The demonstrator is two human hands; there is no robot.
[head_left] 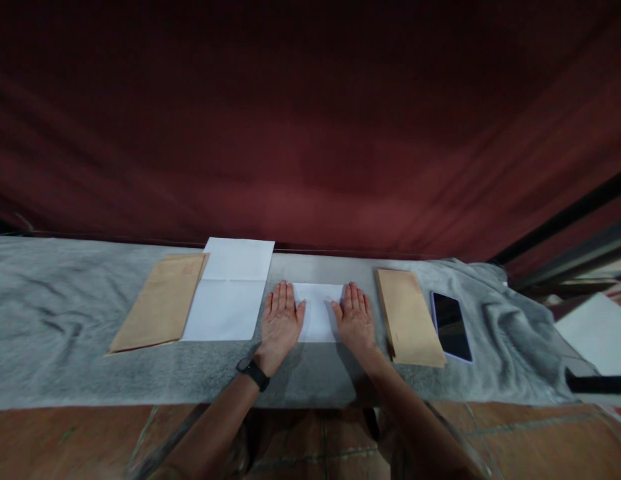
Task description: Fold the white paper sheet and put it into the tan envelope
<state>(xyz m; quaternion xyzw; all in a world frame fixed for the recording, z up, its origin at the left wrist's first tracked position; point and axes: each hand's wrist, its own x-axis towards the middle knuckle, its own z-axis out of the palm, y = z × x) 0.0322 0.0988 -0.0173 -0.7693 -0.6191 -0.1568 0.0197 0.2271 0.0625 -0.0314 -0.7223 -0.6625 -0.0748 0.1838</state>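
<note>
A white sheet of paper [318,313], about half the height of the sheet to its left, lies flat in front of me. My left hand [281,319] rests palm down on its left end, fingers stretched forward and thumb pointing inward. On the right end lies my right hand [355,319], also flat with straight fingers. Both hands cover the paper's side edges. Just left of my left hand is a larger white sheet [225,307] with a crease across it. A stack of brown envelopes [411,319] lies a little right of my right hand.
More brown envelopes [160,303] lie at the left, touching the creased sheet. A phone [451,327] with a dark screen sits right of the envelope stack. Grey cloth [55,333] covers the narrow table, wrinkled at both ends. A dark red curtain [300,153] hangs behind.
</note>
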